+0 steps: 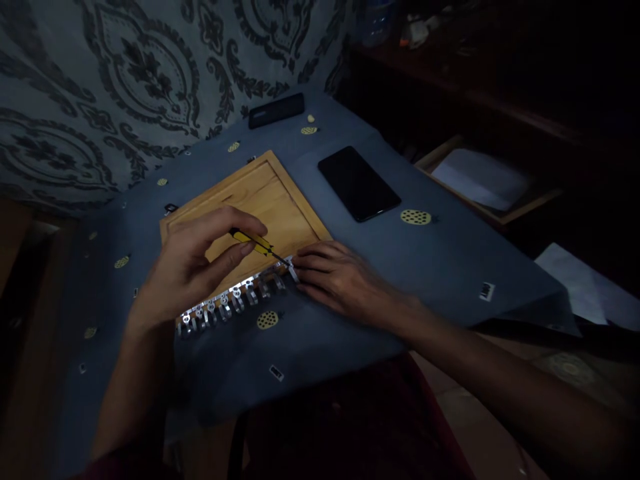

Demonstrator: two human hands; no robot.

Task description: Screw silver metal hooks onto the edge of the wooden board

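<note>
My left hand (200,260) pinches a yellow and black screwdriver (253,241) between thumb and fingers. Its thin shaft slants down to the right, with the tip at the end of a silver metal hook rail (237,297). This rail, with several hooks, runs along the near edge of a wooden board (250,200). My right hand (345,280) lies at the board's near right corner, fingers together against the rail's last hook. The fingertips partly cover that end, and whether a screw sits under the tip is too small to tell.
A black smartphone (359,183) lies right of the board on the blue tablecloth (320,353). A dark phone case (277,111) is at the back by the patterned curtain (145,73). Right of the table are an open drawer (530,205) with white paper and a dark desk (480,87).
</note>
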